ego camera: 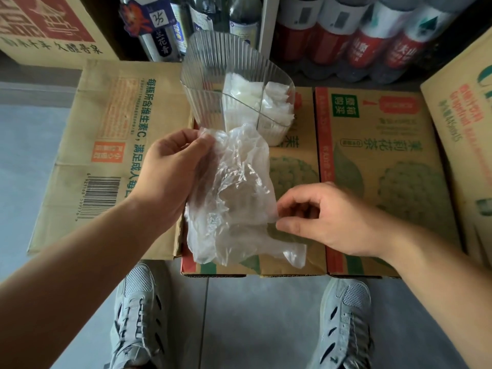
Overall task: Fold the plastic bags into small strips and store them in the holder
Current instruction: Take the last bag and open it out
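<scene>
Both hands pinch one crumpled plastic bag (234, 198) between them — left hand (170, 177) top edge, right hand (327, 217) lower side.

Both hands (170, 177) pinching plastic bag (234, 198)

Plastic bag (234, 198) thin, clear, crinkled, glossy; holder (213, 75) ribbed clear plastic; boxes (386, 161) matt cardboard.

Left hand (173, 174) raised, fingers curled, gripping plastic bag (239, 187) top; right hand (330, 219) lower, thumb and forefinger pinching its edge.
</scene>
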### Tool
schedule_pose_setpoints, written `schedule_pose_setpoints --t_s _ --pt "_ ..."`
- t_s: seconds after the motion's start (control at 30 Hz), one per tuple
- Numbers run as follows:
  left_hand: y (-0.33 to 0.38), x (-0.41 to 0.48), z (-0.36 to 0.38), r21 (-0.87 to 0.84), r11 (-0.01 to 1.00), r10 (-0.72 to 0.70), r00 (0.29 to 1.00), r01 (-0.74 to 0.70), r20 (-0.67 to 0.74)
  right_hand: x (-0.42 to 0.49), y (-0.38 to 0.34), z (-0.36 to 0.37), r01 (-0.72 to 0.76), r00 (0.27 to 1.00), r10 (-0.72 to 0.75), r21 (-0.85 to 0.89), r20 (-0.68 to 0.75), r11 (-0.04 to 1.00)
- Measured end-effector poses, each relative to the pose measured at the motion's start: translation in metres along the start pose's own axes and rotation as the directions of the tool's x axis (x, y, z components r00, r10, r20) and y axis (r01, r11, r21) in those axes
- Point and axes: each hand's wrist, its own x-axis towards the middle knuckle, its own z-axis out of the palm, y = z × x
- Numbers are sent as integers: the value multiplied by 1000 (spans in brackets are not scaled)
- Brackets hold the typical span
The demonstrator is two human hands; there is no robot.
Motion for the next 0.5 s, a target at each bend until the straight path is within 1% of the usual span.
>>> schedule_pose_setpoints --t_s 0.1,0.2,0.27,0.37,0.5 --pt "0 0 -2 -7 1000 1 1000 -1 5 1 1 -1 18 999 -16 59 -40 998" --pt "0 0 -5 -27 1000 -3 1000 3 3 -7 6 -17 10 998 4 217 -67 976" --pt "-1 1 -6 -24 1000 10 1000 -10 -10 -13 9 -31 -6 995 42 349 -95 937" --pt "-3 2 -5 47 998 48 998 -46 -44 -18 22 -49 -1 977 103 478 -186 878" --pt "-7 2 -1 131 989 83 992 -69 -100 -24 35 -65 1 968 134 536 -213 844"
